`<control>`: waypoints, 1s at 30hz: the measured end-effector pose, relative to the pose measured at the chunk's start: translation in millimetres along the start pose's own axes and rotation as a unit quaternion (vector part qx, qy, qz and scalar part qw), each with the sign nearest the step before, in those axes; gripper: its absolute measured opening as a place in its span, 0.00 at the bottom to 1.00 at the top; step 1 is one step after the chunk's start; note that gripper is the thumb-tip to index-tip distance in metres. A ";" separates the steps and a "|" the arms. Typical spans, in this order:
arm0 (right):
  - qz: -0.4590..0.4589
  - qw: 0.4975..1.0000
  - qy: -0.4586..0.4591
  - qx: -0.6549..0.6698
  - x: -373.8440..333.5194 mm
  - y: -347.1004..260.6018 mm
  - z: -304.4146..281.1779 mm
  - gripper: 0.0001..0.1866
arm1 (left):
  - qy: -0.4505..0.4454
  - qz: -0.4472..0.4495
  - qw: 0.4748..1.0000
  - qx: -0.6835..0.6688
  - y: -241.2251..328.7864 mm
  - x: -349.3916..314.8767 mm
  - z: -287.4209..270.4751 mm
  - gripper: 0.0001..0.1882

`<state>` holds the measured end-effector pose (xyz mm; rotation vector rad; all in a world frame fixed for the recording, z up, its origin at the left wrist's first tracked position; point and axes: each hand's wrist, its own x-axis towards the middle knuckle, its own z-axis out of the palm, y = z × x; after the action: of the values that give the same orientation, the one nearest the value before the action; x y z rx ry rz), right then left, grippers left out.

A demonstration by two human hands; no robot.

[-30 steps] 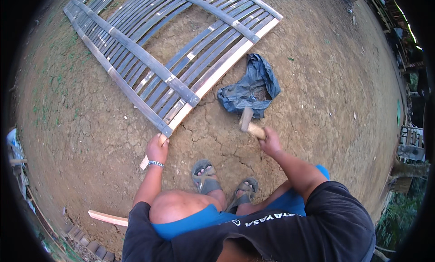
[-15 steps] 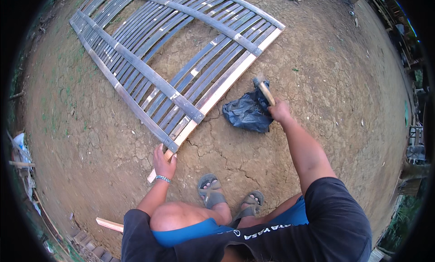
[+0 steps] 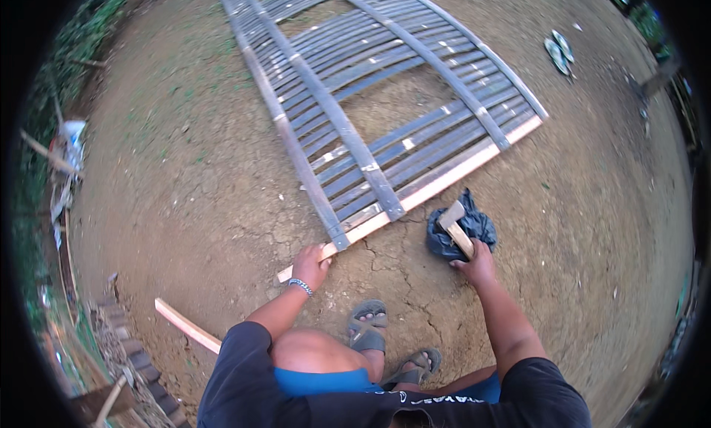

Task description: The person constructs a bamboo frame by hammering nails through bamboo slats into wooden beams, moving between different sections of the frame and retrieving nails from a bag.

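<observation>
Cracked earth (image 3: 215,228) ahead of us bears one slatted frame (image 3: 374,179); our left hand (image 3: 311,266) curls round its one pale edge board (image 3: 444,178), our right hand (image 3: 479,265) grips one hatchet (image 3: 458,234) before one black bag (image 3: 483,228). Two slippers (image 3: 555,57) lie beyond.

My left fingers (image 3: 314,252) grip a wooden strip (image 3: 444,184) edging a bamboo panel (image 3: 370,171); my right fingers (image 3: 481,250), a hatchet (image 3: 458,232) by a plastic bag (image 3: 480,226).

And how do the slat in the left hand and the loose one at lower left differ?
The held slat runs along the end of the panel, while the loose slat lies apart from it. The left hand holds the held slat; neither hand touches the loose slat. Both are pale wood.
</observation>
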<state>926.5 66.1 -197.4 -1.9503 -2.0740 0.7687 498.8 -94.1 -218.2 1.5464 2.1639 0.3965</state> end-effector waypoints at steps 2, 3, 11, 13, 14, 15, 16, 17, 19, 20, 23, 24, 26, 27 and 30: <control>0.054 0.997 -0.031 -0.045 10.7 6.0 9.3 0.27 | 0.035 -0.001 0.999 -0.002 4.7 -6.9 -6.1 0.26; 0.079 0.993 -0.051 -0.069 16.1 8.0 15.9 0.26 | 0.055 -0.010 0.998 0.006 5.0 -16.7 -11.3 0.27; -0.072 0.980 0.050 -0.179 19.9 52.3 24.7 0.26 | 0.019 -0.116 0.993 0.021 -29.4 -170.3 -29.7 0.37; 0.060 0.982 -0.067 -0.166 17.9 25.8 7.3 0.32 | 0.026 -0.258 0.965 0.027 -37.9 -236.4 -22.0 0.37; 0.051 0.979 -0.079 -0.181 21.6 32.7 1.8 0.33 | 0.028 -0.308 0.951 0.027 -40.8 -261.7 -11.9 0.38; 0.044 0.976 -0.089 -0.194 26.8 39.1 -3.9 0.34 | 0.037 -0.395 0.918 0.022 -46.0 -295.3 0.4 0.42; 0.044 0.976 -0.075 -0.199 30.9 41.4 -7.8 0.32 | 0.081 -0.489 0.868 0.046 -46.5 -314.0 8.2 0.44; 0.045 0.976 -0.059 -0.204 32.7 42.1 -13.2 0.31 | 0.119 -0.575 0.807 0.067 -45.5 -332.3 17.2 0.46; 0.045 0.978 -0.046 -0.198 42.3 44.6 -23.7 0.30 | 0.183 -0.701 0.683 0.090 -50.0 -352.9 26.7 0.49; 0.043 0.979 -0.048 -0.191 46.9 46.8 -29.6 0.30 | 0.209 -0.744 0.628 0.089 -60.0 -356.9 28.1 0.50; 0.039 0.978 -0.071 -0.191 70.0 38.9 -32.1 0.31 | 0.248 -0.777 0.579 -0.003 -93.0 -375.2 24.4 0.50; 0.045 0.976 -0.075 -0.197 78.0 41.6 -37.7 0.32 | 0.251 -0.767 0.589 -0.050 -104.9 -380.4 21.5 0.49; 0.056 0.977 -0.059 -0.196 88.9 39.8 -47.1 0.32 | 0.157 -0.761 0.622 -0.097 -119.2 -382.0 13.6 0.45; 0.053 0.963 -0.063 -0.256 84.7 17.8 -45.1 0.30 | 0.162 -0.767 0.616 -0.074 -122.4 -395.8 13.4 0.42; 0.028 0.970 -0.081 -0.229 87.3 -8.3 -68.6 0.25 | 0.160 -0.773 0.609 -0.073 -107.0 -383.3 10.3 0.37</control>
<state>941.9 167.1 -153.3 -2.2454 -2.4809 0.5024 520.8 -491.4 -205.0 -0.8684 2.6707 0.1745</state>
